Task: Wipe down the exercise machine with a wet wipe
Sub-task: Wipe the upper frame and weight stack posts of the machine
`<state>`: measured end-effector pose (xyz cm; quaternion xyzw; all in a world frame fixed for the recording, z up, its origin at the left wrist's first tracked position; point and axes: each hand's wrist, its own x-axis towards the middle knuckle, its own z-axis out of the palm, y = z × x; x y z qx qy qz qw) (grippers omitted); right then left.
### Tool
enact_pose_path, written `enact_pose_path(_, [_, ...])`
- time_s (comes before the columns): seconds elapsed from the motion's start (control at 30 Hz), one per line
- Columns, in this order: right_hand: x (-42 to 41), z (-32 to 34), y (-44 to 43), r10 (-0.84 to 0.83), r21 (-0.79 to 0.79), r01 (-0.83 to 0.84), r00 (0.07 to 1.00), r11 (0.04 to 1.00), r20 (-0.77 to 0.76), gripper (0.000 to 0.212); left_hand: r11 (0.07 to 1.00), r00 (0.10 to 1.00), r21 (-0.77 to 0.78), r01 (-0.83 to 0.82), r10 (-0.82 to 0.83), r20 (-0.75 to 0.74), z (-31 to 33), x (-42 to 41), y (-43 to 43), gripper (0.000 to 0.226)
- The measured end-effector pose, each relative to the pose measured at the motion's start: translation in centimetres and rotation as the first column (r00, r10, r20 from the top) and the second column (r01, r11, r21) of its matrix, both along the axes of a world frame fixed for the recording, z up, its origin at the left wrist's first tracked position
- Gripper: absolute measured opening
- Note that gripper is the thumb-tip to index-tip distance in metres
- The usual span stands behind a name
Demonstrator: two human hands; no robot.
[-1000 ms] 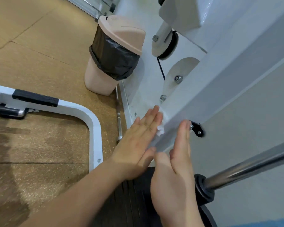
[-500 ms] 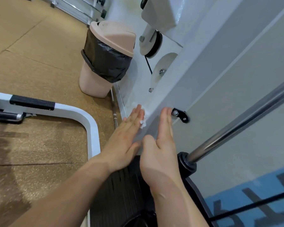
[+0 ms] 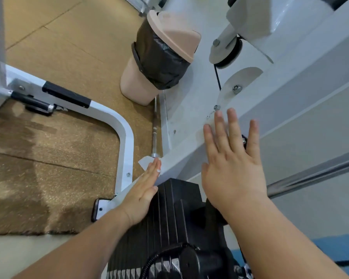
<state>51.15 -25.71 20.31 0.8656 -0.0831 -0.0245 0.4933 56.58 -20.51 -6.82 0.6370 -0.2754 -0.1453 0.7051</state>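
Pressing wet wipe [image 3: 144, 163] on frame [image 3: 187, 141], left hand [image 3: 142, 193] flat, right hand [image 3: 232, 170] spread

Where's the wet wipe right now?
In the head view, lower centre, the wet wipe peeks out beyond the fingertips of the left hand, flat against the left side of the white machine beam, above the black ribbed block.

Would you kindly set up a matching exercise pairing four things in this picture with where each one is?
1. white wet wipe
2. right hand
3. pink swing-lid bin with black liner
4. black ribbed block

A. standing on the brown cork floor
B. spread flat on the white machine beam
C. pressed by the fingertips of the left hand
D. beneath the beam, between the forearms

Pairs: 1-C, 2-B, 3-A, 4-D.
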Motion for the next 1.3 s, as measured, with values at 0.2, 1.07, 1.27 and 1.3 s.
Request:
enact_pose_path(0.2, [1.7,-0.7,0.7,0.019,-0.033,-0.031,0.953,0.999,-0.301,0.072,1.0,0.937,0.017,-0.016,0.021,-0.348,-7.9,-0.9,-0.8,0.046])
enact_pose_path(1.07, [10.8,-13.5,1.1,-0.12,-0.126,0.008,0.377,0.992,-0.918,0.078,0.995,0.586,-0.022,-0.1,0.041,-0.809,-14.0,0.0,-2.4,0.097])
enact_pose_path(1.27, [11.1,-14.7,0.5,-0.085,-0.079,0.032,0.39,0.996,-0.917,0.08,0.997,0.501,-0.033,-0.063,0.003,-0.866,-21.2,-0.3,-1.8,0.084])
enact_pose_path(1.3, [11.1,-14.7,0.4,-0.085,-0.083,0.023,0.391,0.996,-0.916,0.081,0.997,0.493,-0.037,-0.07,0.003,-0.87,-22.1,-0.3,-1.9,0.082])
